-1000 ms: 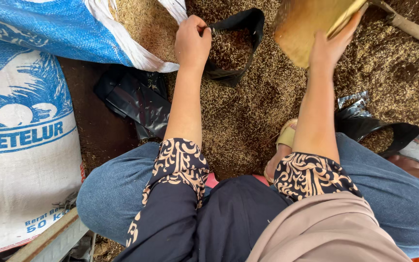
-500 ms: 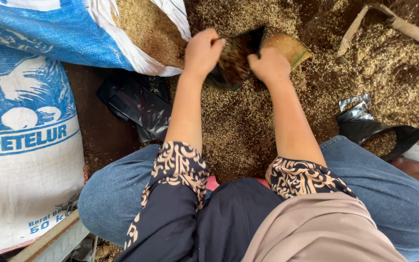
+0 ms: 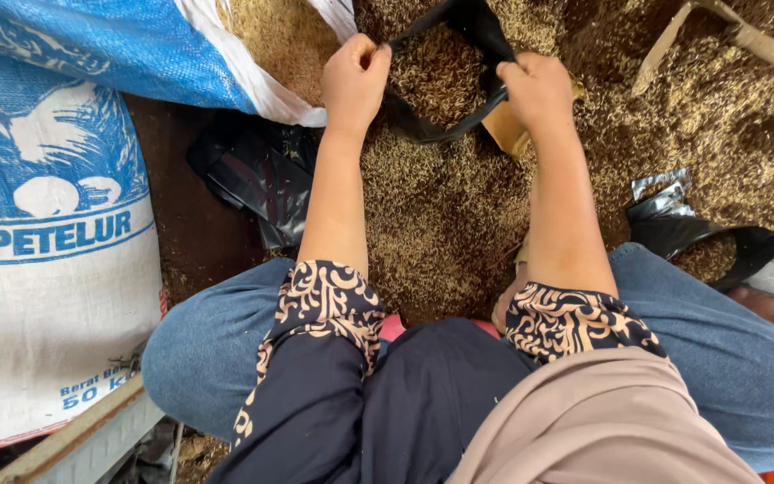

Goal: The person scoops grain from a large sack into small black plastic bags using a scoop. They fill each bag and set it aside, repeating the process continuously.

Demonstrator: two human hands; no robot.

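Here, left hand (image 3: 354, 76) and right hand (image 3: 539, 90) clench a husk-filled black bag's (image 3: 441, 72) rim; a slipped grip could spill it.

Both bare forearms reach toward twelve o'clock from patterned sleeves. The left hand (image 3: 354, 76) is a closed fist at eleven o'clock, knuckles up. The right hand (image 3: 537, 90), at one o'clock, is likewise clenched, wrist straight.

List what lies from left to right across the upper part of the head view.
Blue and white woven sack → folded black plastic bags → left hand → open black bag → right hand → wooden handle.
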